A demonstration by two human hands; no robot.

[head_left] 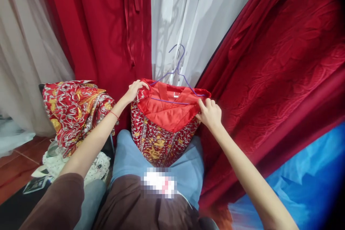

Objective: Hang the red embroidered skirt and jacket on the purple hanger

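Observation:
A red garment (161, 140) with gold and silver embroidery and a bright red lining hangs in front of my lap. Inside its open top sits a purple wire hanger (178, 70), its hook pointing up. My left hand (137, 90) grips the garment's left top corner, fingers bent over the edge. On the opposite corner, my right hand (210, 112) pinches the edge between thumb and fingers. The hanger's lower bar shows across the lining between both hands.
Another embroidered red cloth (78, 111) lies heaped at left, above a white dotted cloth (99, 165). Red curtains (94, 25) and a white drape (172, 14) hang ahead. A large red patterned fabric (275, 72) fills the right, with blue sheeting (304, 176) below it.

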